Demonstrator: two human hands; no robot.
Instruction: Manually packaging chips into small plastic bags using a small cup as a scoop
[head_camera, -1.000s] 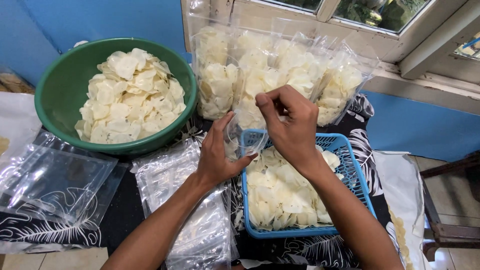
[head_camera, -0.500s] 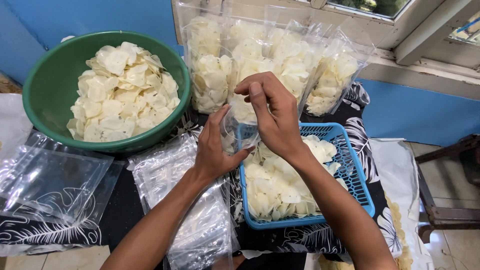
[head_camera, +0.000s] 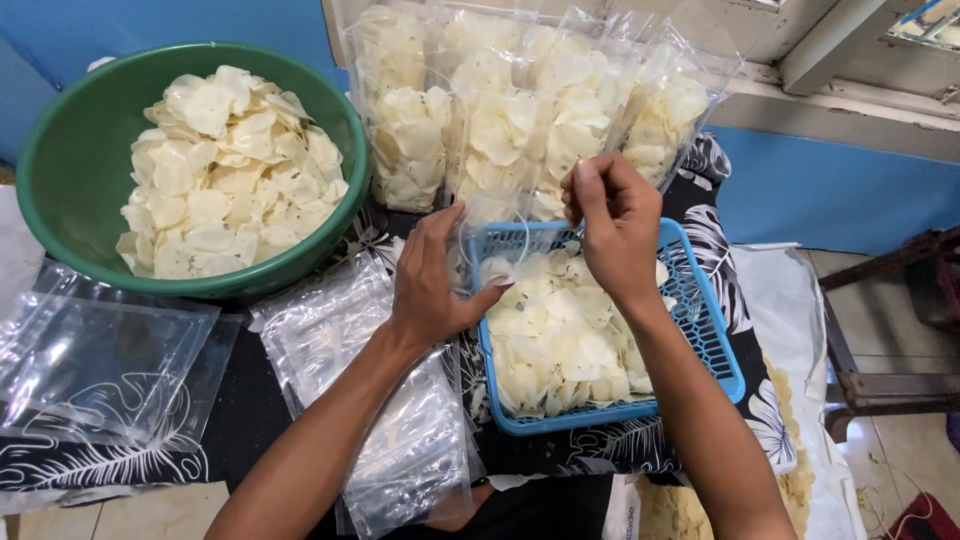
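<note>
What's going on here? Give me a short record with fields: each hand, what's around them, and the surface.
Left hand: left hand pinches one side of an empty clear bag.
Right hand: right hand grips the bag's other top edge, holding it above the blue basket of pale chips.
Left side: green bowl heaped with chips.
Behind: row of filled bags upright below the window.
Near the left arm: stack of empty bags.
Surface: black cloth with a white leaf print.

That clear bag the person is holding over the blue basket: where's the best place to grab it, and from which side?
Probably by the top rim, from above. The clear bag hangs mouth-up over the blue basket, left hand and right hand pinching opposite edges, holding it open.
</note>
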